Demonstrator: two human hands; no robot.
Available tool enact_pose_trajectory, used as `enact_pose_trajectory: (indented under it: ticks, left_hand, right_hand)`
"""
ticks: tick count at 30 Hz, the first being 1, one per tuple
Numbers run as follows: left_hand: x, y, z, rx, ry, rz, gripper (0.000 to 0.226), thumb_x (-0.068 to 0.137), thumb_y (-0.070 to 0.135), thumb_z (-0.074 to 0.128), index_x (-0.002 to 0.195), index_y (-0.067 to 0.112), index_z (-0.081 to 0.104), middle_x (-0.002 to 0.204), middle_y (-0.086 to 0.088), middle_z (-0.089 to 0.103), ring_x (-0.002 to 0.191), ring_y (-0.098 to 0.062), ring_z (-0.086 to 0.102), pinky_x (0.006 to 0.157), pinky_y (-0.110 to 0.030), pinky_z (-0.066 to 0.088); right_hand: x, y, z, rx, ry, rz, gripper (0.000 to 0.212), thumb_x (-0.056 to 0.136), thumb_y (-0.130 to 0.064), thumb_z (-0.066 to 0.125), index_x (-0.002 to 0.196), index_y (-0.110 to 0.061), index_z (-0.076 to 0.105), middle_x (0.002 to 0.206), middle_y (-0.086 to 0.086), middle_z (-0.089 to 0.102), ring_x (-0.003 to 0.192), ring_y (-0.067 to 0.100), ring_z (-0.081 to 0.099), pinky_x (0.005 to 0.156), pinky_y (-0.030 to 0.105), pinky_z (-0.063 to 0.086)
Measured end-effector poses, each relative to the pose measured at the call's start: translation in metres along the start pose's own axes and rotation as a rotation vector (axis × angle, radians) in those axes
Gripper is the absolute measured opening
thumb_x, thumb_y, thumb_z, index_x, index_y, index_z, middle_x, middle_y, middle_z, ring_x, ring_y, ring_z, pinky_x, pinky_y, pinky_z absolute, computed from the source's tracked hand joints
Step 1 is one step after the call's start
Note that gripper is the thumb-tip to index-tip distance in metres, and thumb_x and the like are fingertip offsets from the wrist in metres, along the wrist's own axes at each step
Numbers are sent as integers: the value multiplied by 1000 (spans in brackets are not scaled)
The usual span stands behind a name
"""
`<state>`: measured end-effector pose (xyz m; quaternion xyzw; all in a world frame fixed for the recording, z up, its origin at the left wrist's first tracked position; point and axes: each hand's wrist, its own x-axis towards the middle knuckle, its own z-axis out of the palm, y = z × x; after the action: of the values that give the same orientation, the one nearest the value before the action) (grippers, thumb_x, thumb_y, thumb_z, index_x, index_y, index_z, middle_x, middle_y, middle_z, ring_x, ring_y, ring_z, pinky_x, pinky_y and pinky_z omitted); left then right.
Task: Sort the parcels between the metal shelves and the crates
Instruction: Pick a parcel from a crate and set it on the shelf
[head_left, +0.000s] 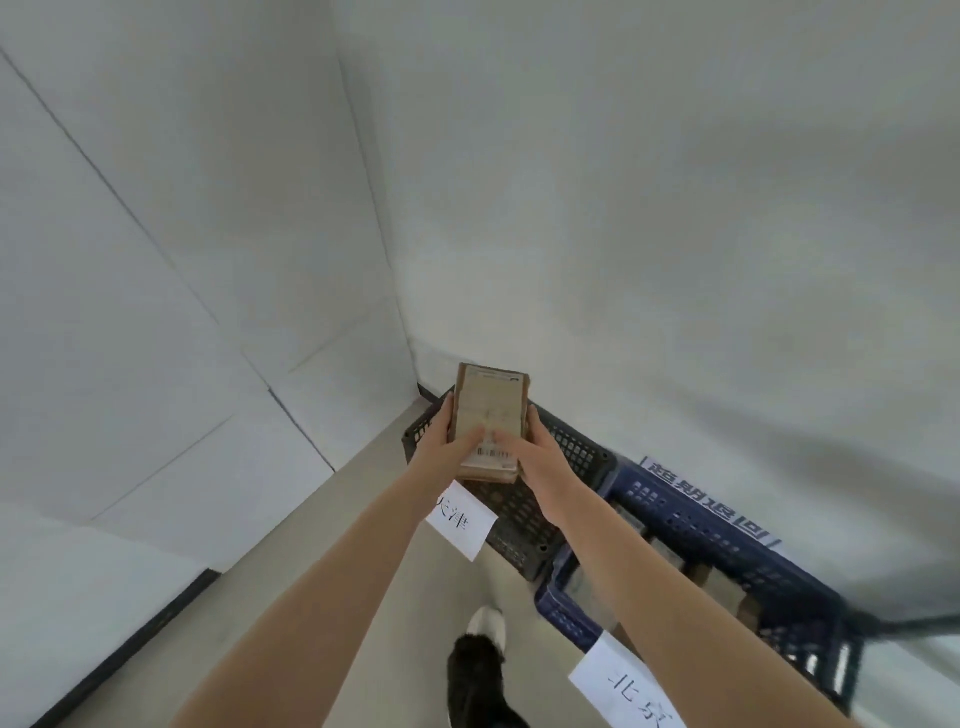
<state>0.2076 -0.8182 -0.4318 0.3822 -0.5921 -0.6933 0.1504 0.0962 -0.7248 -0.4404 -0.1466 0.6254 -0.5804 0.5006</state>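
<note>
Forearms reach forward from the bottom edge of the view, and between them a black-and-white shoe (485, 631) stands on the floor (358, 545).

**Held item.** One brown cardboard parcel (491, 410), with a barcode label on its near end, is in the air, directly above the black crate (519, 519). It does not appear to touch the crate.

**Grip.** The left hand (441, 441) holds the parcel's left side and the right hand (537, 457) its right side. Both thumbs lie on the top face and the fingers wrap the edges. Each grip is closed on the parcel.

**Receptacles.**
- The black crate sits on the floor in the corner of the room and carries a handwritten paper tag (460, 519) on its near rim.
- The blue crate (701, 525) stands just beside it along the right wall, with its own paper tag (623, 686).
- A printed sign (709, 501) is fixed behind the blue crate.

**Progress.** Brown boxes (670, 553) already lie inside the blue crate, so some sorting appears done. No parcel shows in the visible part of the black crate's base. In my judgement this parcel is about to be set down there, and that step is not yet complete. The metal shelves are out of view, so the number of parcels left cannot be stated.
</note>
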Motion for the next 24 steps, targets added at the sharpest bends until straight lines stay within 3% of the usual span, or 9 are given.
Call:
enact_pose_trajectory:
  ticks: [3,7,12,16,24]
  left_hand:
    - [56,4,-6,57,-38,-51,55,97,14,60,147,23,40,130,-3,62,115,-21,64,95,-37,55]
    - [122,-3,-9,109,-95,-122,58,94,13,64,146,24,42,131,-5,63,112,-21,65,97,-42,54]
    - [195,-28,-4,190,-191,-197,55,91,12,66,140,27,46,125,1,66,107,-13,65,80,-22,56]
    - [257,-75,2,283,-269,-291,64,89,18,70,145,27,40,133,-2,61,119,-20,59,102,-44,50]
    - [379,-229,11,538,-420,-296,57,93,25,65,145,21,41,141,-2,54,128,-20,52,104,-34,43]
  right_hand:
    - [44,-7,-7,31,48,24,50,95,-16,65,142,-27,50,119,-4,70,104,14,69,84,26,57]
    - [98,-11,-18,5,137,55,48,96,-16,63,141,-28,51,123,-3,68,103,9,67,67,15,54]
    - [161,11,-34,-53,278,159,49,95,-14,64,140,-26,51,124,-1,67,109,16,64,86,27,54]
    - [219,54,-49,-61,397,259,43,93,-10,64,134,-23,56,125,0,66,114,20,61,87,29,51]
    - [348,203,-89,-17,559,414,54,92,-7,66,142,-19,51,133,4,63,119,23,59,103,42,51]
